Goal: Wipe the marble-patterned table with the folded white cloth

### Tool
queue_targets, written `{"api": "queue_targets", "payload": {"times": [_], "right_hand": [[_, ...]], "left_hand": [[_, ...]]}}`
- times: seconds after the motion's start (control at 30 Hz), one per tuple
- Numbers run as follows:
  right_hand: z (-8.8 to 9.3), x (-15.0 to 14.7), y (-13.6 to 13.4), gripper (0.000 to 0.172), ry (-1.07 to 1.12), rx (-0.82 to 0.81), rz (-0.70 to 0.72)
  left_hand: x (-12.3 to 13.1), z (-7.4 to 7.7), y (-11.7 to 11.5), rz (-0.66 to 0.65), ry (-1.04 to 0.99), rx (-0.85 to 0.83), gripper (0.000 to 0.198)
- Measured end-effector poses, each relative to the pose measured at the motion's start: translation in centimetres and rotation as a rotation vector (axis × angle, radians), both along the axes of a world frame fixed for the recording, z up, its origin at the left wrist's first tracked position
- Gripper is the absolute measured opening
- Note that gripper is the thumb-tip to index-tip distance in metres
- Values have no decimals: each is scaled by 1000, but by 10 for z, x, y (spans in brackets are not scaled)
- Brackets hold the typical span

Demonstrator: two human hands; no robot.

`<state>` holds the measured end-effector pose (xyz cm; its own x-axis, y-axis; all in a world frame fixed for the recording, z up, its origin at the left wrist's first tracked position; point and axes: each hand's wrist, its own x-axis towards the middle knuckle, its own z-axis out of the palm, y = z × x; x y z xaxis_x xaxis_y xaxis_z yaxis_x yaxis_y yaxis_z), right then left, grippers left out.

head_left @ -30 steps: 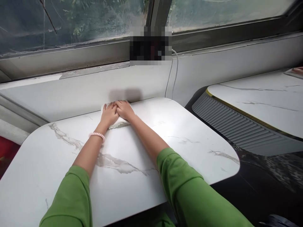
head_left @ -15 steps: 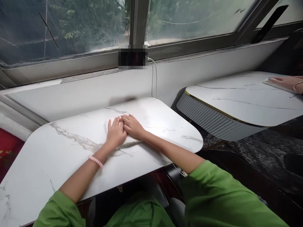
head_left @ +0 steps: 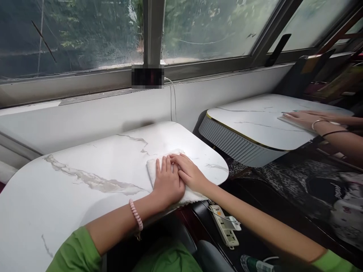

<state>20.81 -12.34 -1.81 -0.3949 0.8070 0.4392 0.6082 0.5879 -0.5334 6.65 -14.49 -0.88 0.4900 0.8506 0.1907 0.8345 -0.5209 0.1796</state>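
Observation:
A folded white cloth [head_left: 153, 168] lies on the white marble-patterned table [head_left: 85, 181], near its right front edge. My left hand [head_left: 168, 183] lies flat on the cloth with its fingers stretched out. My right hand [head_left: 189, 173] rests beside it, palm down on the cloth, fingers extended and partly overlapping the left hand. Both hands press the cloth against the tabletop. A pink bead bracelet [head_left: 136, 214] sits on my left wrist. Green sleeves cover both upper arms.
A second marble table [head_left: 255, 121] stands to the right; another person's hand [head_left: 300, 118] rests flat on it. A white power strip [head_left: 225, 226] lies on the dark floor below. Windows and a white cable [head_left: 173, 99] line the wall behind.
Both hands have slid the cloth from the far middle of the table toward me and to the right front edge. The view has turned right, showing more of the neighbouring table.

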Motion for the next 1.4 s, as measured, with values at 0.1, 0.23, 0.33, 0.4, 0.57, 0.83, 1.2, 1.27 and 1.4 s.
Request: {"api": "queue_targets", "payload": {"times": [0.1, 0.23, 0.33, 0.4, 0.57, 0.83, 1.2, 1.27, 1.4], "right_hand": [[3, -5, 23, 41, -15, 0, -20], [5, -19, 66, 40, -10, 18, -45], [4, -31, 103, 38, -1, 15, -34], [3, -38, 127, 36, -9, 11, -33], [1, -49, 176, 33, -33, 10, -20], [0, -53, 226, 31, -43, -12, -80], [-7, -52, 252, 19, 61, 9, -78], [-6, -52, 250, 20, 63, 12, -70], [-2, -50, 232, 27, 47, -3, -22]], "left_hand": [[0, -2, 23, 31, -27, 14, 57], [-8, 0, 63, 88, -65, 13, 55], [-16, 3, 94, 139, -89, 3, 53], [-22, 4, 114, 168, -94, -2, 53], [-32, 4, 156, 205, -99, -2, 52], [-36, 6, 207, 180, -120, 5, 47], [-35, 5, 231, 184, -149, 33, 43], [-34, 6, 228, 197, -126, 27, 44], [-29, 8, 208, 244, -98, 0, 44]]}}
